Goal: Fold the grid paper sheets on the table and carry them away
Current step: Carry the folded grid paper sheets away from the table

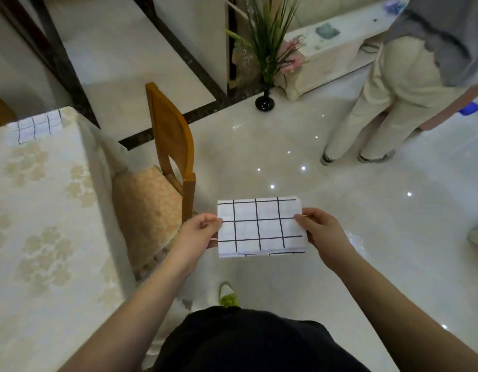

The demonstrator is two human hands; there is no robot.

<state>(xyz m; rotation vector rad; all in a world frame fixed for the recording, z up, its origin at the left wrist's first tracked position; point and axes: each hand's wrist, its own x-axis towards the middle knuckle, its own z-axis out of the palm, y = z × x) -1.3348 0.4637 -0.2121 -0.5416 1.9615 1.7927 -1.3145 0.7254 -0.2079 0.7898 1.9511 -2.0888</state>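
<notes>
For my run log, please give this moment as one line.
left hand: holds folded white black-grid paper | right hand: holds same paper | location: over floor, off table | another grid sheet: on table

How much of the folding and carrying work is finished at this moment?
Done: the folded grid paper is off the table. In hand: the left hand and right hand hold it by its sides over the floor. Left: another grid sheet lies at the table's far corner.

The second person is cut off above the waist by the top edge.
</notes>
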